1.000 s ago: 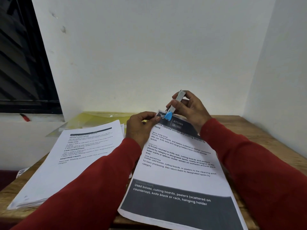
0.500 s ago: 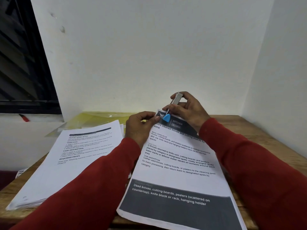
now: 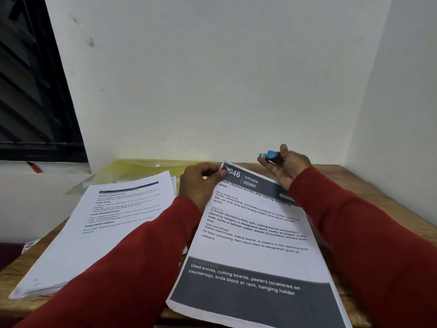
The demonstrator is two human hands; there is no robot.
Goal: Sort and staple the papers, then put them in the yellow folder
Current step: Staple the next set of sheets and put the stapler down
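A printed set of papers headed "946 KITCHEN" [image 3: 255, 233] lies on the wooden desk [image 3: 369, 192] in front of me. My left hand [image 3: 201, 183] pinches its top left corner, where a staple shows. My right hand [image 3: 287, 166] is lifted off the page to the right and holds a small blue and silver stapler [image 3: 270, 156] near the wall. A thick stack of other printed papers [image 3: 99, 226] rests at the left. The yellow folder [image 3: 142, 169] lies flat behind that stack, against the wall.
White walls close the desk at the back and right. A dark window [image 3: 30, 91] with a sill holding a red pen [image 3: 34, 167] is at the left. Another sheet's edge [image 3: 29, 246] pokes out by the desk's left edge.
My right hand has lifted the stapler away from the paper's top left corner and moved it to the right. My left hand keeps hold of that corner.
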